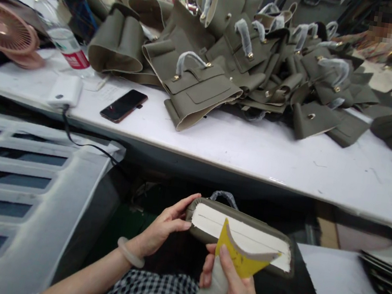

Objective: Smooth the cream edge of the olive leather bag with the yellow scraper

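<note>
Below the table edge I hold an olive-green handbag piece [205, 236] bottom side up, its pale white underside [238, 235] showing. My left hand [164, 228] grips its left end, with a pale bangle on that wrist. My right hand [233, 293] is shut on a yellow scraper-like tool [238, 262] with a wrapped handle, whose tip lies on the white surface. A wrapped bag handle [224, 197] pokes out behind the piece.
A white table [254, 150] carries a heap of olive handbags [197, 86] with wrapped handles, a black phone [123, 105], a white power bank [65, 90], a water bottle [65, 38] and a pink fan [6, 32]. A slotted white rack [12, 179] stands at left.
</note>
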`<state>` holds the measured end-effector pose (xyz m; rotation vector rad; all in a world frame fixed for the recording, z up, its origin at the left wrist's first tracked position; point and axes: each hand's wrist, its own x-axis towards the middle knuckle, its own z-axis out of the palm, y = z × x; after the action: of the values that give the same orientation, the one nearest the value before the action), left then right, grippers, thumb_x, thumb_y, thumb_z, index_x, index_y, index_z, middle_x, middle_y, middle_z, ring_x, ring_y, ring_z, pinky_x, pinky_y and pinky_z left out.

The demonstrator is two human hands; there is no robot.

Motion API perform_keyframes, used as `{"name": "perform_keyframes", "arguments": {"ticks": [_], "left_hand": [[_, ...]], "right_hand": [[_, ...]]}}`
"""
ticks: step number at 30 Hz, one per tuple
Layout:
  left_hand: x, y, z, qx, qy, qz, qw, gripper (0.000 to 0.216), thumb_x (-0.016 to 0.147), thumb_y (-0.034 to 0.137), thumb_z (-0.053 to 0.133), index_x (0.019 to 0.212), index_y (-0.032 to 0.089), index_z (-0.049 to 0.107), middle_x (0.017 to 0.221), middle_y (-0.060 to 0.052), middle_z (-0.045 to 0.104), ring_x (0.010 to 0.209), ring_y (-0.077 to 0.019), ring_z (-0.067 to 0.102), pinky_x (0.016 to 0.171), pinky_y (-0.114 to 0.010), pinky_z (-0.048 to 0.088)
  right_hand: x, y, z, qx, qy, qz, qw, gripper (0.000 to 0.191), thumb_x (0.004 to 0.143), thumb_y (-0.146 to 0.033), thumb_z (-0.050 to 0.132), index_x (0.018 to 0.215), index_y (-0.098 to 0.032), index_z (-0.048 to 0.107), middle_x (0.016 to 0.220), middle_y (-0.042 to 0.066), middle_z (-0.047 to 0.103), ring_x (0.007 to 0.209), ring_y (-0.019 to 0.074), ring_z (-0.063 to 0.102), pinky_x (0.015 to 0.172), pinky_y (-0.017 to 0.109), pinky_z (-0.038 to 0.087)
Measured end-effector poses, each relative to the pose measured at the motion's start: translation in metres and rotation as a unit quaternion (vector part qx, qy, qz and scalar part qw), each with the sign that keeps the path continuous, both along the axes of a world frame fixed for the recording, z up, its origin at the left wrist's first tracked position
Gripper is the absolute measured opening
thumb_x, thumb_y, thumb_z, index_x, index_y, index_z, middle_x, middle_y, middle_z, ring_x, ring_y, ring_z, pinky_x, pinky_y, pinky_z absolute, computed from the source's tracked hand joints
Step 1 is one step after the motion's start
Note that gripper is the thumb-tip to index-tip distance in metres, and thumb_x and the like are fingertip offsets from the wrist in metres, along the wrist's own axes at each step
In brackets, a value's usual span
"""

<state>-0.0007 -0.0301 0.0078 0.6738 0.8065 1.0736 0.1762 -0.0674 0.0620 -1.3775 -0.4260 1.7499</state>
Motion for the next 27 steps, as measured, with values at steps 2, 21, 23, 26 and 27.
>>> {"name": "perform_keyframes", "arguments": {"ticks": [2,21,23,26,27], "left_hand": [[0.003,-0.003,0.001,-0.013,-0.010,0.015,1.000,0.066,0.079,0.019,0.064,0.142,0.027,0.048,0.145,-0.003,0.055,0.136,-0.0274,0.045,0.115,-0.040,0.030],[0.031,-0.002,0.011,-0.101,0.000,0.144,0.984,0.066,0.071,0.010,0.052,0.136,0.019,0.056,0.125,-0.008,0.069,0.115,-0.0278,0.059,0.103,-0.039,0.039],[0.031,0.001,0.011,-0.106,0.004,0.141,0.984,0.066,0.069,0.010,0.052,0.135,0.019,0.057,0.125,-0.008,0.069,0.115,-0.0276,0.059,0.103,-0.039,0.038],[0.027,0.001,0.012,-0.108,-0.030,0.128,0.985,0.069,0.069,0.010,0.053,0.137,0.019,0.055,0.128,-0.008,0.068,0.118,-0.0291,0.058,0.106,-0.042,0.036],[0.026,0.001,0.012,-0.106,-0.046,0.122,0.986,0.069,0.070,0.010,0.054,0.138,0.020,0.054,0.128,-0.008,0.068,0.120,-0.0296,0.057,0.108,-0.044,0.034]], "right_hand": [[0.001,0.002,-0.002,-0.001,-0.005,-0.002,1.000,0.038,0.079,-0.047,0.076,0.089,-0.012,0.068,0.060,0.001,0.060,0.048,0.0091,0.051,0.049,0.021,0.044],[0.002,0.015,-0.013,-0.049,-0.010,-0.018,0.999,0.041,0.072,-0.048,0.080,0.083,-0.009,0.075,0.070,0.016,0.074,0.043,0.0118,0.054,0.047,0.024,0.042],[0.003,0.017,-0.016,-0.050,-0.008,-0.017,0.999,0.044,0.070,-0.050,0.081,0.083,-0.009,0.075,0.071,0.018,0.074,0.042,0.0134,0.055,0.046,0.025,0.042],[0.002,0.019,-0.020,-0.046,-0.003,-0.022,0.999,0.046,0.067,-0.051,0.082,0.082,-0.008,0.075,0.072,0.020,0.074,0.041,0.0139,0.053,0.044,0.026,0.041],[0.001,0.019,-0.020,-0.044,-0.002,-0.024,0.999,0.045,0.067,-0.051,0.082,0.082,-0.008,0.075,0.072,0.019,0.074,0.040,0.0133,0.053,0.044,0.025,0.040]]}}
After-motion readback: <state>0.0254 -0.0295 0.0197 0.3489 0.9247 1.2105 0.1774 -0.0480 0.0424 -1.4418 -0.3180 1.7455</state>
